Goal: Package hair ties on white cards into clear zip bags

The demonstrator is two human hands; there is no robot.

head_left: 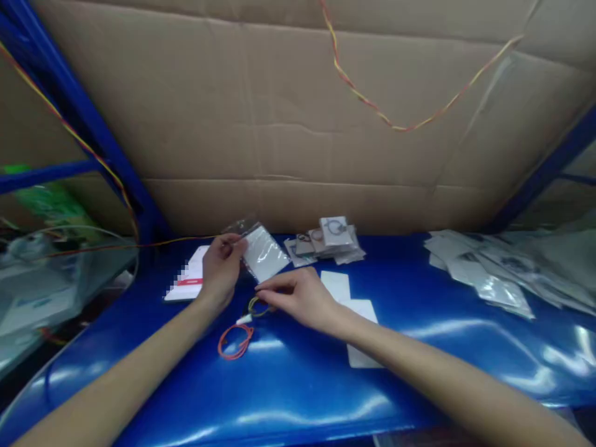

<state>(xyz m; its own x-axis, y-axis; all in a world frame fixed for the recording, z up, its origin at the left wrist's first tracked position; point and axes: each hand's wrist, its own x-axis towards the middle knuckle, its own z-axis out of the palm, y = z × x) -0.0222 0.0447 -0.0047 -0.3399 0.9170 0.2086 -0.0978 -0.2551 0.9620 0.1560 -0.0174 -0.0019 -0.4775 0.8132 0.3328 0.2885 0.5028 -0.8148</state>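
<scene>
My left hand (222,267) is closed on the edge of a clear plastic bag (265,253) with a white card inside, held tilted above the blue surface. My right hand (298,297) pinches a small coil of yellow wire (257,307) just in front of the bag. Left of that coil, a red coil of wire (235,342) lies on the surface, with a small white piece (244,319) between the two coils. Two white cards (361,355) lie partly behind my right forearm.
Several small bagged items (335,236) are piled at the back middle. A larger heap of plastic bags (484,273) spreads over the right side. At the left lies a phone-like white object (190,292). Cardboard (279,124) stands behind; a twisted red and yellow wire (400,128) hangs across it.
</scene>
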